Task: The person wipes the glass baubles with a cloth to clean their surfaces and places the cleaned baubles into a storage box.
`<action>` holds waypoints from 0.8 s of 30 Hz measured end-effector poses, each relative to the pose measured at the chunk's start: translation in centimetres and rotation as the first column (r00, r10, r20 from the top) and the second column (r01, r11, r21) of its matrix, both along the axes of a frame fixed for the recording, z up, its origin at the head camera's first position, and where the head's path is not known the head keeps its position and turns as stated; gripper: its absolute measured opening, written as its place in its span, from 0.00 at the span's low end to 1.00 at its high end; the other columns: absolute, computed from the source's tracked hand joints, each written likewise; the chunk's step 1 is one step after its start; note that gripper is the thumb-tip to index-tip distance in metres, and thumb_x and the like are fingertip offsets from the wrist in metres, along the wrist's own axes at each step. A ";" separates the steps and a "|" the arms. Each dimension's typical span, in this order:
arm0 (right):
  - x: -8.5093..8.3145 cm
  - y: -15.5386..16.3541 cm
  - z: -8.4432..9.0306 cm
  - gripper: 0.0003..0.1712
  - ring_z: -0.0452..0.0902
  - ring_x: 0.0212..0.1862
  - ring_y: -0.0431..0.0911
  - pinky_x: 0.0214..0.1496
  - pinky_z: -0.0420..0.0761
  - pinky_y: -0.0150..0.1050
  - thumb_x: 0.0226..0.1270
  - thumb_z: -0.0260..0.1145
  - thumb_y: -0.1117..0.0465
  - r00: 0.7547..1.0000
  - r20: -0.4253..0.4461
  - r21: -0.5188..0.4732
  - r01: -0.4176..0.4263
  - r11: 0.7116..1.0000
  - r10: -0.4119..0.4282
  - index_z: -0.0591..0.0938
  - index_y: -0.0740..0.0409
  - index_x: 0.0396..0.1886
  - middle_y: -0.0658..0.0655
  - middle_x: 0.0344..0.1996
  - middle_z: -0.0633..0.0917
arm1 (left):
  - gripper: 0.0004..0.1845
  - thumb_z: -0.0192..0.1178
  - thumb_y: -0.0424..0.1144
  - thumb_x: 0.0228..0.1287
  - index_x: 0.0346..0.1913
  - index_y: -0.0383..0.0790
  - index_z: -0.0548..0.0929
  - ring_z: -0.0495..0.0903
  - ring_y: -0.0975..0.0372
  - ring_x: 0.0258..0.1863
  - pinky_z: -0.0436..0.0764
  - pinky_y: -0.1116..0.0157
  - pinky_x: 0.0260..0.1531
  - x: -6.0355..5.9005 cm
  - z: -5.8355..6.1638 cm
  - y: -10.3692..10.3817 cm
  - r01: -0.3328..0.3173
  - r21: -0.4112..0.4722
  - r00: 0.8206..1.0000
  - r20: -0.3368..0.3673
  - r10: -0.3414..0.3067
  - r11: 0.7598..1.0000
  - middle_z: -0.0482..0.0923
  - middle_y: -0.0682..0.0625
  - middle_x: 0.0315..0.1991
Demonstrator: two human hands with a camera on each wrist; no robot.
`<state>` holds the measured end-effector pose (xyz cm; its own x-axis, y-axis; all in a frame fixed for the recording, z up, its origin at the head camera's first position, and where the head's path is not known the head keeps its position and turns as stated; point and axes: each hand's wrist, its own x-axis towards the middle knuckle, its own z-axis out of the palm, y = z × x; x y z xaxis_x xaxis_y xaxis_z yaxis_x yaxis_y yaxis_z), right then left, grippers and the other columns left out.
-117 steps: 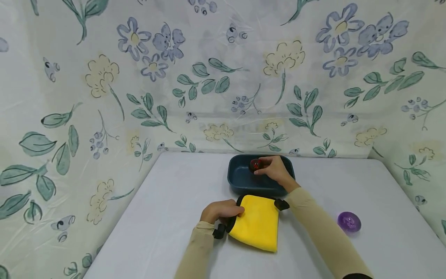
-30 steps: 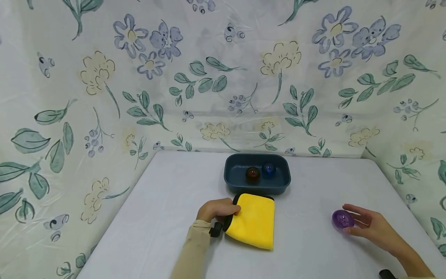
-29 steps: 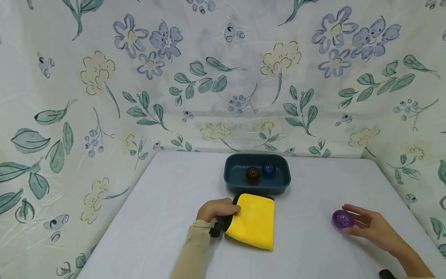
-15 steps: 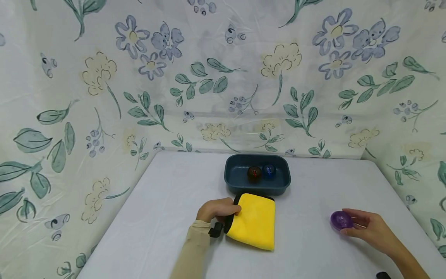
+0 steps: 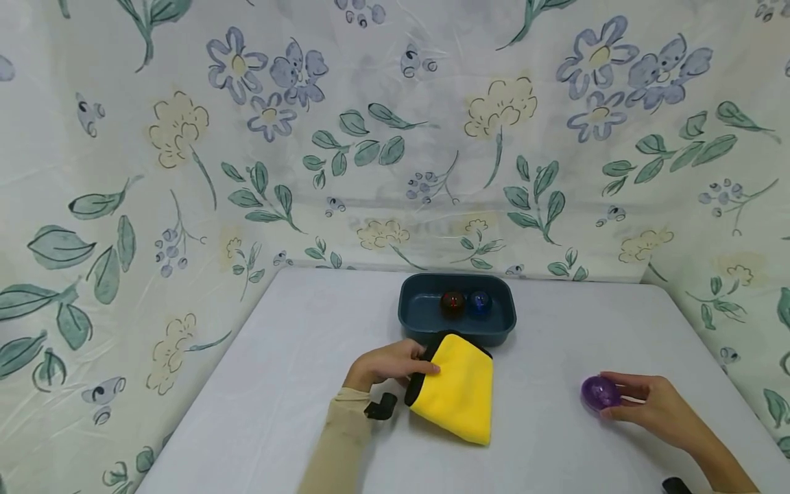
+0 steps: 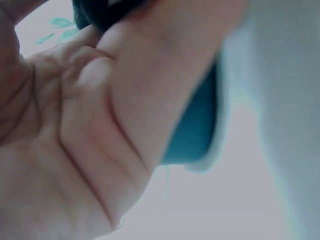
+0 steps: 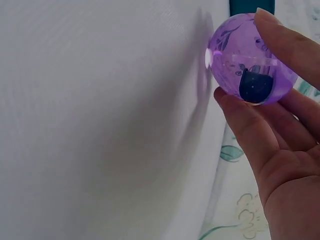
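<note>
My right hand (image 5: 659, 412) grips a clear purple ball (image 5: 601, 394) between thumb and fingers at the right of the table. In the right wrist view the ball (image 7: 250, 55) sits very close to the white surface; whether it touches is hard to tell. My left hand (image 5: 389, 363) pinches the black-edged left side of a folded yellow cloth (image 5: 459, 391), thumb on top, with that side raised. In the left wrist view the palm (image 6: 100, 135) fills much of the picture. Behind the cloth stands a dark blue tray (image 5: 420, 329) holding a dark red ball (image 5: 453, 303) and a blue ball (image 5: 479, 302).
A white-covered table (image 5: 296, 343) carries everything. Right behind the tray rises a floral curtain (image 5: 382, 171), which also runs along both sides. The cloth lies just in front of the tray, its upper edge overlapping the tray's front wall in the head view.
Earlier my right hand held the red ball over the tray; that ball now lies inside. The right hand has moved to the purple ball and gripped it. My left hand has lifted the cloth's edge.
</note>
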<state>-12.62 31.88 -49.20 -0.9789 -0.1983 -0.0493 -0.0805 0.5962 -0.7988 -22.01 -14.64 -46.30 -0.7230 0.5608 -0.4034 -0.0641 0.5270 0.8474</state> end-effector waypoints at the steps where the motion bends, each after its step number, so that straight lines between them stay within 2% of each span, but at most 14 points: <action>1: 0.0 -0.1 0.1 0.37 0.88 0.49 0.33 0.46 0.89 0.31 0.56 0.80 0.59 1.000 0.004 0.002 -0.006 1.000 0.006 0.79 0.72 0.64 0.75 0.60 0.82 | 0.15 0.64 0.44 0.70 0.43 0.32 0.86 0.85 0.64 0.32 0.91 0.57 0.40 0.0 0.0 0.0 -0.001 0.025 1.000 0.010 0.001 1.000 0.88 0.51 0.35; 5: -0.2 -0.7 0.4 0.37 0.89 0.54 0.53 0.46 0.90 0.34 0.58 0.79 0.58 1.000 0.014 -0.001 -0.014 1.000 0.014 0.79 0.70 0.65 0.73 0.60 0.83 | 0.16 0.62 0.42 0.71 0.47 0.30 0.85 0.86 0.63 0.33 0.91 0.56 0.43 -0.1 0.4 0.1 -0.014 0.094 0.999 0.042 0.010 0.995 0.88 0.51 0.37; 7: -0.4 -1.1 0.7 0.37 0.89 0.54 0.54 0.46 0.90 0.34 0.58 0.79 0.58 1.000 0.009 -0.011 -0.015 1.000 0.015 0.79 0.69 0.65 0.72 0.60 0.84 | 0.16 0.61 0.42 0.72 0.48 0.30 0.84 0.86 0.62 0.34 0.91 0.56 0.44 -0.1 0.6 0.2 -0.022 0.118 0.998 0.053 0.016 0.993 0.87 0.50 0.39; 11: -0.7 -2.1 1.7 0.36 0.89 0.51 0.41 0.45 0.90 0.33 0.58 0.79 0.59 0.999 -0.027 -0.052 -0.026 0.998 0.025 0.80 0.67 0.65 0.71 0.60 0.84 | 0.18 0.59 0.42 0.73 0.51 0.28 0.83 0.86 0.61 0.36 0.91 0.57 0.46 0.0 1.3 0.2 -0.032 0.179 0.998 0.068 0.020 0.983 0.86 0.51 0.39; 12: -0.8 -2.5 2.0 0.35 0.89 0.51 0.40 0.45 0.90 0.33 0.58 0.79 0.59 0.999 -0.040 -0.062 -0.032 0.998 0.029 0.81 0.67 0.64 0.71 0.60 0.84 | 0.18 0.59 0.42 0.73 0.51 0.28 0.82 0.86 0.61 0.36 0.91 0.57 0.46 0.1 1.5 0.1 -0.034 0.199 0.997 0.073 0.020 0.979 0.86 0.51 0.39; 14: -1.0 -3.1 2.7 0.35 0.89 0.52 0.43 0.45 0.90 0.34 0.58 0.79 0.60 0.998 -0.055 -0.084 -0.035 0.996 0.031 0.81 0.67 0.64 0.71 0.60 0.84 | 0.18 0.57 0.41 0.73 0.53 0.27 0.81 0.86 0.62 0.37 0.91 0.58 0.46 0.1 1.9 -0.1 -0.043 0.242 0.997 0.077 0.025 0.969 0.86 0.52 0.39; 19: -1.7 -5.0 4.2 0.36 0.87 0.56 0.60 0.47 0.91 0.38 0.59 0.79 0.57 0.999 -0.046 -0.108 -0.018 0.994 0.013 0.80 0.65 0.66 0.71 0.62 0.83 | 0.19 0.54 0.40 0.75 0.56 0.26 0.79 0.87 0.63 0.36 0.91 0.60 0.45 0.5 3.2 -0.6 -0.066 0.336 0.996 0.080 0.041 0.939 0.87 0.54 0.38; 24: -2.2 -6.8 5.4 0.36 0.87 0.56 0.58 0.47 0.90 0.36 0.60 0.78 0.58 0.998 -0.063 -0.147 -0.038 0.988 0.029 0.80 0.63 0.67 0.70 0.63 0.83 | 0.19 0.51 0.38 0.76 0.59 0.26 0.76 0.88 0.65 0.38 0.90 0.63 0.46 1.1 4.3 -0.8 -0.083 0.424 0.994 0.101 0.044 0.902 0.87 0.55 0.40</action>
